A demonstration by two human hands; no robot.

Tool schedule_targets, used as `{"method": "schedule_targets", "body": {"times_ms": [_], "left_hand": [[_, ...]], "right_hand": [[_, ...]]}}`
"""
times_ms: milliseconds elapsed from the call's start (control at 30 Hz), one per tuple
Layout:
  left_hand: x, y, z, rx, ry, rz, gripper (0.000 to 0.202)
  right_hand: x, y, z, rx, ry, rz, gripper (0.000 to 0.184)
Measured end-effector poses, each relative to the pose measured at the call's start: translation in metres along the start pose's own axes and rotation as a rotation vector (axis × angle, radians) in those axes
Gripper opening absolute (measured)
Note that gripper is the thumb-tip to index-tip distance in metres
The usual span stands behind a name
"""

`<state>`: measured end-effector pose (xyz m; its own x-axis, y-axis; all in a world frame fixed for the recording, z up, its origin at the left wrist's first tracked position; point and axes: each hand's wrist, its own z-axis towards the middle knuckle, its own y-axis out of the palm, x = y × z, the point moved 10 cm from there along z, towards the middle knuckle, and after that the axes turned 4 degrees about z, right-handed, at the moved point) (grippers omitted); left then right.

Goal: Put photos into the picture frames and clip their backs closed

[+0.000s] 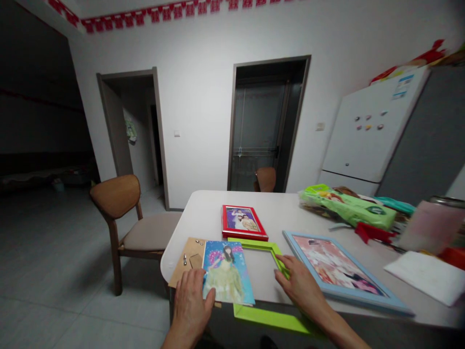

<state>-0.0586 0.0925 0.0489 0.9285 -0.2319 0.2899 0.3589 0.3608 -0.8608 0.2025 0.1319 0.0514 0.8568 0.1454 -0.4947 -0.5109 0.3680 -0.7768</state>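
Observation:
A light-green picture frame [271, 317] lies at the table's near edge, its lower side jutting past it. Its right side is gripped by my right hand [303, 287], thumb and forefinger on it. Covering the frame's left part is a loose photo print [227, 276] of a person in a pale yellow dress on blue. Under the print's left edge shows a brown backing board [180, 272] with metal clips. My left hand [191, 303] lies with fingers extended over the board and the print's lower left corner; its thumb is apart from the fingers.
A red picture frame [225, 223] and a light-blue picture frame [374, 298] lie on the white table [203, 208]. Farther right are a green plastic package [348, 206], a pinkish jar [432, 225] and a white folded sheet [426, 276]. A wooden chair [118, 198] stands left.

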Motion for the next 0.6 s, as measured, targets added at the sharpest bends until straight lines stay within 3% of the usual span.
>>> {"method": "schedule_targets", "body": {"times_ms": [67, 233, 333, 467, 600], "left_hand": [[0.006, 0.003, -0.002, 0.005, 0.057, -0.029, 0.032], [0.028, 0.015, -0.009, -0.053, 0.208, -0.1, 0.039], [0.042, 0.025, -0.008, -0.12, 0.255, -0.103, 0.049], [0.045, 0.025, 0.006, -0.106, 0.224, -0.185, 0.056], [0.035, -0.003, 0.023, 0.065, 0.099, -0.585, 0.041]], "right_hand": [[-0.007, 0.017, 0.001, -0.068, 0.076, 0.212, 0.044], [-0.013, 0.088, -0.002, -0.299, 0.432, 0.743, 0.058], [-0.034, 0.108, -0.003, -0.419, 0.503, 0.933, 0.047], [-0.075, 0.086, 0.004, -0.412, 0.457, 1.161, 0.023], [-0.1, 0.055, 0.006, -0.318, 0.362, 1.321, 0.021]]}}
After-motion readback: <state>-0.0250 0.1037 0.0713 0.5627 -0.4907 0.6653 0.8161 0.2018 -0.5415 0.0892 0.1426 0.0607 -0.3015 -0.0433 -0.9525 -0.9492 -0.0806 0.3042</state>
